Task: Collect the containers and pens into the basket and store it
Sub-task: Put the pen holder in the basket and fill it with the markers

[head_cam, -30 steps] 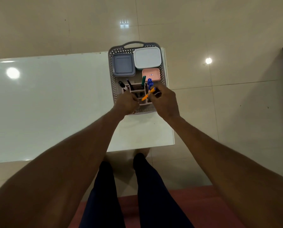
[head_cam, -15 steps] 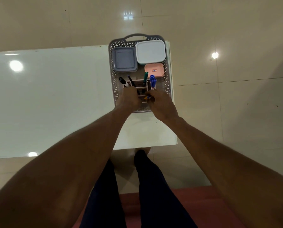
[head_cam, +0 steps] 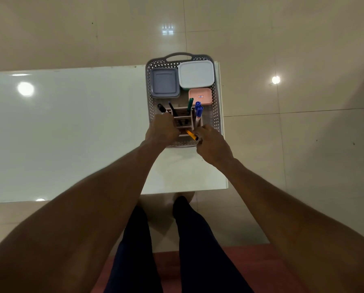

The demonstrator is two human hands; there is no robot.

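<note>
The basket [head_cam: 216, 115] sits on the table [head_cam: 71, 134], right of frame centre; three containers [head_cam: 196, 74] fill its upper part, the pen holder [head_cam: 183, 119] below them.

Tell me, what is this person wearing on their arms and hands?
Nothing that shows. Both forearms are bare right up to the frame edge, with no sleeves in view. The left hand and right hand carry no gloves, and I can see no watch, bracelet or rings. Lower down, dark trousers cover the legs.
</note>
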